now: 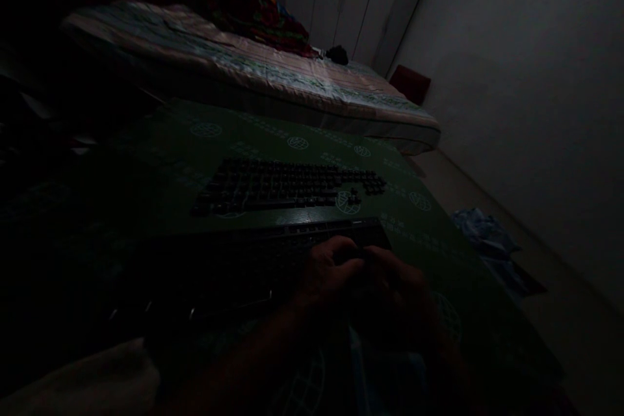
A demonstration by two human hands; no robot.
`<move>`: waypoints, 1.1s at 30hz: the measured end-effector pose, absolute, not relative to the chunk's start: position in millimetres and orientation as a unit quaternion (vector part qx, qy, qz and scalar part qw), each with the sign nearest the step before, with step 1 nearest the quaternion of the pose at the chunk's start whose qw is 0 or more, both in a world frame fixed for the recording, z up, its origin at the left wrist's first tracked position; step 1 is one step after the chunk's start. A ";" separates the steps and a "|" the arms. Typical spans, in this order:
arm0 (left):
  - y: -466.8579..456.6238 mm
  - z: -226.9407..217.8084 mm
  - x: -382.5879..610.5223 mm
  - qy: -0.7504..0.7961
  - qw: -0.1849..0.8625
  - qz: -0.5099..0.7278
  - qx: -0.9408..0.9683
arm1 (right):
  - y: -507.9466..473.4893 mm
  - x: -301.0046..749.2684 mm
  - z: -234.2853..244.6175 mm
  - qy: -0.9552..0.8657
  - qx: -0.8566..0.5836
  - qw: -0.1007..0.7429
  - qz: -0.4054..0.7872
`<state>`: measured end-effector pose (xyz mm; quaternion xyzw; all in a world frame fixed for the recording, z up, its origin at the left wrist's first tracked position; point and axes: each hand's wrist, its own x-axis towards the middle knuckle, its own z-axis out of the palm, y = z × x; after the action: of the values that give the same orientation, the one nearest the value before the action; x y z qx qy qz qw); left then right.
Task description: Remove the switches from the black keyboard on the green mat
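The room is very dark. My left hand (327, 271) and my right hand (397, 279) are together over the right end of a dark keyboard frame (273, 244) on a green patterned table cover (273, 133). Both hands have curled fingers that meet in a pinch around something small and dark that I cannot make out. Beyond the frame, several black keycaps (287, 185) lie laid out in keyboard rows on the cover.
A bed with a striped sheet (234, 58) and a heap of colourful cloth (253, 10) stands behind the table. A red box (410, 83) sits by the wall. Bluish cloth (482, 231) lies on the floor at right.
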<state>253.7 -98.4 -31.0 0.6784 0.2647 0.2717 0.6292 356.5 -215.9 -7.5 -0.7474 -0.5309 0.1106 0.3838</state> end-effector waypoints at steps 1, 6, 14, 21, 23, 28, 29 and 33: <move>-98.2 -28.3 252.6 0.265 0.641 0.266 0.669 | -214.8 357.3 -6.3 -0.540 -0.740 0.382 0.121; -95.4 -21.6 247.0 0.251 0.672 0.239 0.655 | -209.0 368.0 -5.6 -0.575 -0.707 0.378 0.164; -92.5 -19.5 242.7 0.240 0.653 0.230 0.680 | -202.9 381.9 7.1 -0.587 -0.679 0.388 0.209; -92.5 -29.3 241.9 0.255 0.532 0.271 0.761 | -170.3 445.8 10.6 -0.525 -0.715 0.422 0.184; -93.0 -32.2 241.3 0.257 0.499 0.262 0.785 | -152.9 470.3 0.0 -0.508 -0.725 0.429 0.178; -94.5 -37.0 240.3 0.244 0.447 0.260 0.821 | -115.6 503.9 -27.9 -0.507 -0.744 0.400 0.171; -94.6 -37.8 240.0 0.237 0.438 0.260 0.827 | -110.6 506.4 -31.3 -0.509 -0.745 0.397 0.167; -95.0 -38.0 238.5 0.228 0.416 0.243 0.846 | -97.7 512.6 -38.5 -0.480 -0.754 0.414 0.175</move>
<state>238.5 -95.0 -38.0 0.8461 0.2284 0.2432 0.4157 512.6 -97.7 -38.5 -0.7537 -0.4799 0.1746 0.4136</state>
